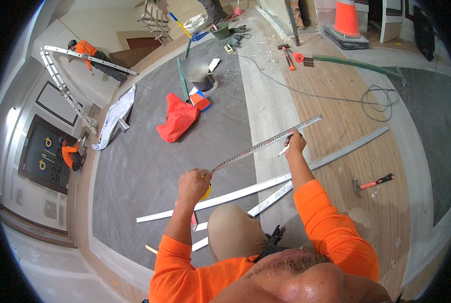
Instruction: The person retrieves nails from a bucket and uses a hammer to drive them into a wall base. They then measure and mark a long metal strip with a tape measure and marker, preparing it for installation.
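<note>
My left hand is closed around a tape measure with a yellow case. Its blade stretches out to the right and away over the floor. Closed fingers of my right hand hold a marker pen right by the blade; whether they also touch it I cannot tell. Nearer to me, below the blade, a long pale metal strip crosses the floor. Another metal strip lies at an angle beside it, close to my knee. To their right rests a hammer with a red and black handle.
A red bag and a bucket stand ahead on grey flooring. A cable loops over the floor at right, near a green bar and an orange cone. Two people in orange work by a ladder at left.
</note>
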